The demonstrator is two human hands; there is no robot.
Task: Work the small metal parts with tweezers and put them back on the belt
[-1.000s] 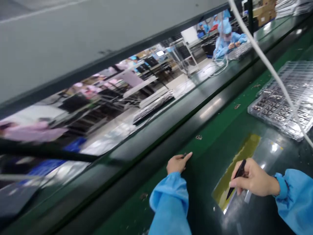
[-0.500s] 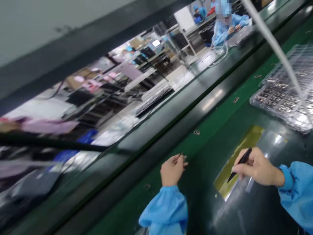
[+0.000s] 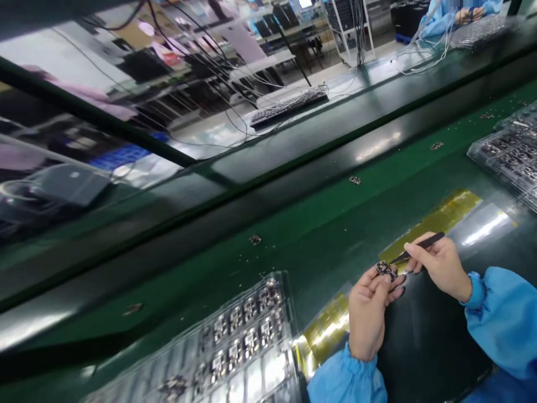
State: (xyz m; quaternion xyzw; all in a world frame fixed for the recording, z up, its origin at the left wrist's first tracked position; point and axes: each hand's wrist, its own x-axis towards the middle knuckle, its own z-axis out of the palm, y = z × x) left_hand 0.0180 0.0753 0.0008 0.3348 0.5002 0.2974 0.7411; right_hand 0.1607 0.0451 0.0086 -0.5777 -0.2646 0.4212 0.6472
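2 arms in blue sleeves (image 3: 503,319) reach in from the near side and bend toward each other. They are over a green work bench (image 3: 327,252) with a shiny yellow sheet (image 3: 440,215) on it. A clear tray of little boards (image 3: 235,336) sits near on the left, and another clear tray (image 3: 509,154) sits far right. Across the big room, a person in blue (image 3: 457,14) sits at a far bench. The left hand (image 3: 369,313) is half closed and pinches a small circuit board (image 3: 386,270) in its fingertips. The right hand (image 3: 436,266) is closed narrow on black tweezers (image 3: 423,242), with their tip right at the board.
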